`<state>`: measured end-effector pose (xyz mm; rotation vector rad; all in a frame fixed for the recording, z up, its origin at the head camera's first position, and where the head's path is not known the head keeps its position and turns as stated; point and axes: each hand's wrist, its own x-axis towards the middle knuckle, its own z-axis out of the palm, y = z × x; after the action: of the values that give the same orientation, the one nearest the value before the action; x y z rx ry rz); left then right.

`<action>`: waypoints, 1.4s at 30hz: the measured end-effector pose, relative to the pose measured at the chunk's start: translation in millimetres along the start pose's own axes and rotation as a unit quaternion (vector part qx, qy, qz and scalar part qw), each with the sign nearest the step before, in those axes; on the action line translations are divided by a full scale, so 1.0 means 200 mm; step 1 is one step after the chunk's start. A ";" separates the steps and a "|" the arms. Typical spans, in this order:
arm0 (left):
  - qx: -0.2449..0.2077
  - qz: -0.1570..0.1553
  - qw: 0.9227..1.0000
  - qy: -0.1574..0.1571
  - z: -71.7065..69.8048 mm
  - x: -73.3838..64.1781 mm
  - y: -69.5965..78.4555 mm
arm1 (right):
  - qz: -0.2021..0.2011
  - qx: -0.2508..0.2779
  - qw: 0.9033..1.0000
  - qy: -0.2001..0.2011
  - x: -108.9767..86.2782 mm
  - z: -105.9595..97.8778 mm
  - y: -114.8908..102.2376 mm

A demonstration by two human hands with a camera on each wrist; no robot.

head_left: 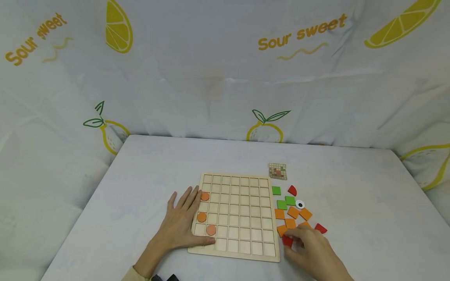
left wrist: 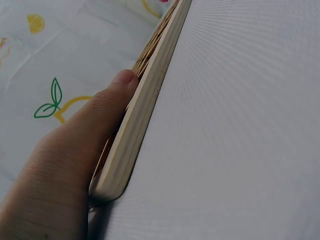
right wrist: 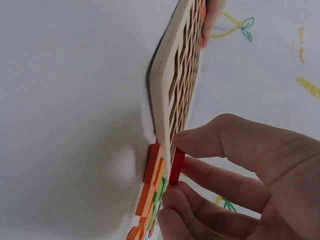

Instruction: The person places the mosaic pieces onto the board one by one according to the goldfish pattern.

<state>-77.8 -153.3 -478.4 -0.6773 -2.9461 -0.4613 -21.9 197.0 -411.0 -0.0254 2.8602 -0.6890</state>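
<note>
My left hand (head_left: 180, 226) rests on the left edge of a wooden grid board (head_left: 244, 210), fingers spread straight and the thumb lying along the near left corner. Two orange discs (head_left: 202, 217) and a paler, salmon disc (head_left: 211, 230) sit in cells close to that hand. Just off the board's right edge, my right hand (head_left: 311, 249) pinches a small red piece (right wrist: 176, 167) between thumb and fingertips. In the right wrist view the red piece stands on edge, and its full outline is partly hidden by the fingers.
Right of the board lie several orange squares (head_left: 290, 223), several green squares (head_left: 282, 205), a white eye disc (head_left: 300, 204), and red quarter-round pieces (head_left: 292, 190). A small pattern card (head_left: 277, 171) lies beyond the board's far right corner. A lemon-print cloth (head_left: 211, 78) hangs behind the table.
</note>
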 end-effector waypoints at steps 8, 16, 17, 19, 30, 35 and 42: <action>0.007 -0.001 1.000 0.001 0.00 0.00 0.00 | -0.042 0.040 0.998 0.007 0.02 0.00 -0.08; -0.001 -0.002 1.000 0.002 -0.01 0.00 0.00 | -0.106 0.061 0.992 -0.004 0.06 0.03 -0.22; -0.001 -0.003 1.000 0.002 -0.01 0.00 0.00 | -0.113 0.064 0.992 -0.004 0.06 0.04 -0.24; -0.001 -0.004 1.000 0.000 -0.01 0.00 0.01 | -0.123 0.074 0.990 -0.006 0.07 0.04 -0.28; -0.007 -0.001 1.000 0.000 -0.02 0.01 0.01 | -0.187 0.084 0.979 -0.011 0.13 0.13 -0.43; -0.010 -0.001 1.000 0.002 -0.02 0.02 0.00 | -0.214 0.087 0.973 -0.018 0.15 0.16 -0.48; -0.007 -0.007 1.000 0.010 -0.02 0.01 0.01 | -0.233 0.091 0.968 -0.023 0.18 0.20 -0.53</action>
<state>-79.6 -151.7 -474.4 -0.6499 -2.9334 -0.4889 -53.4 81.8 -403.8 -0.6926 2.7487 -1.0171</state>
